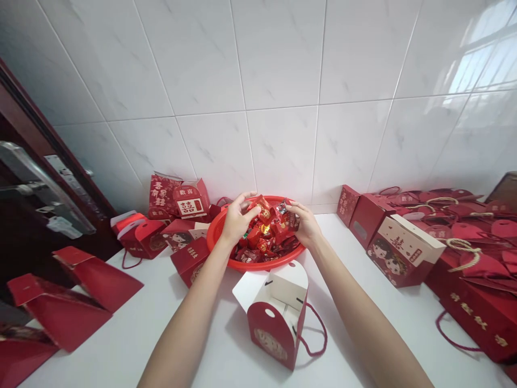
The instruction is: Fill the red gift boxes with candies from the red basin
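An orange-red plastic basket (250, 265) full of wrapped candies (264, 245) stands against the tiled wall. Over its left part, my left hand (239, 218) is closed on a red and gold wrapped candy (262, 207). At the basket's right side my right hand (304, 222) has its fingers curled round dark, shiny wrapped candies (291, 215). In front of the basket, between my forearms, an open red box (269, 331) with a white inside stands with its flaps up. A dark red cord handle (319, 350) hangs from its right side.
Red gift boxes (139, 237) crowd the left of the white table (157, 307). More red boxes (476, 307) with cord handles fill the right side, beside a cream and red box (398, 250). A dark door (24, 215) with a metal handle is at the far left.
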`<state>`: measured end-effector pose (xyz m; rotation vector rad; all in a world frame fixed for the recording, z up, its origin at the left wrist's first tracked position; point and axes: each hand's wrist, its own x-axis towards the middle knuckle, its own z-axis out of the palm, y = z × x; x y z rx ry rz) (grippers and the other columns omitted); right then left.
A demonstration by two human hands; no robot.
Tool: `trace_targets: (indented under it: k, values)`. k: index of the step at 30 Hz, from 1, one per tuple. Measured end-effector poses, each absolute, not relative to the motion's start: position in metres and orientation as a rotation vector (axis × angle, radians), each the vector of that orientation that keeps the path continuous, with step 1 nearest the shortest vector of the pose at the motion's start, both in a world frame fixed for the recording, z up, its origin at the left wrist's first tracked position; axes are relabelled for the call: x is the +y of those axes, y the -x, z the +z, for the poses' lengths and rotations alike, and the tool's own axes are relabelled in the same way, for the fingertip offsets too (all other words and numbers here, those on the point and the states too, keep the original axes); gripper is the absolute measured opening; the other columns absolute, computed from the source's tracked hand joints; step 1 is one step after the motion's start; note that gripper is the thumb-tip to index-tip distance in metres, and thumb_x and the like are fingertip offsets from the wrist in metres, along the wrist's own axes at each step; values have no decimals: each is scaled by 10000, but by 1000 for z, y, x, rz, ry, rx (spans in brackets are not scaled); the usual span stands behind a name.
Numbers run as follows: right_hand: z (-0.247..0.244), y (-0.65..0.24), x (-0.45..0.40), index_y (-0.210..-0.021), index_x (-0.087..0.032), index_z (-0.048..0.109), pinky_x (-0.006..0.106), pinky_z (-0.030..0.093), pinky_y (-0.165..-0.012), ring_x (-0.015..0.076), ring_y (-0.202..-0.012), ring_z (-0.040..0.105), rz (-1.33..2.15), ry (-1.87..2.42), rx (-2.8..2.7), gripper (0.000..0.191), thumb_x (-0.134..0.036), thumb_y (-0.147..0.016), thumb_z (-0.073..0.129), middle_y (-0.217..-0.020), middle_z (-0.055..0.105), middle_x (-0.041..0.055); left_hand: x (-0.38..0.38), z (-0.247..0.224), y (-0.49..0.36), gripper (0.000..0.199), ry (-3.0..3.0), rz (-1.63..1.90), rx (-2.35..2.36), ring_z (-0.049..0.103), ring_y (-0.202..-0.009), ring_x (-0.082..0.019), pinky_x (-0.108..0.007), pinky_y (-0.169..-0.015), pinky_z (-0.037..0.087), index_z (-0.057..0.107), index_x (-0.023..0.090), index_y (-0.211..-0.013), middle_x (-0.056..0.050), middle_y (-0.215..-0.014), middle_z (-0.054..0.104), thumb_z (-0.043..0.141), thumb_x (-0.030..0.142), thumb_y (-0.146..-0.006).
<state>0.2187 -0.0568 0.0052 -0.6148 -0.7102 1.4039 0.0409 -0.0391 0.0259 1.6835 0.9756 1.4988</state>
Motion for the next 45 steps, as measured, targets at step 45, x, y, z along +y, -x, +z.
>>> trace_targets:
  k: [45]
  values:
    - [95, -238, -182, -923, -198, 566, 261, 424, -641, 156, -768, 612, 559, 1063, -2406, 132, -245, -845, 662, -899, 680, 21, -170, 92, -31, 113, -2370, 542, 948, 629, -776, -163, -262, -669, 461, 522, 221, -883, 22, -873, 671, 596, 304, -863]
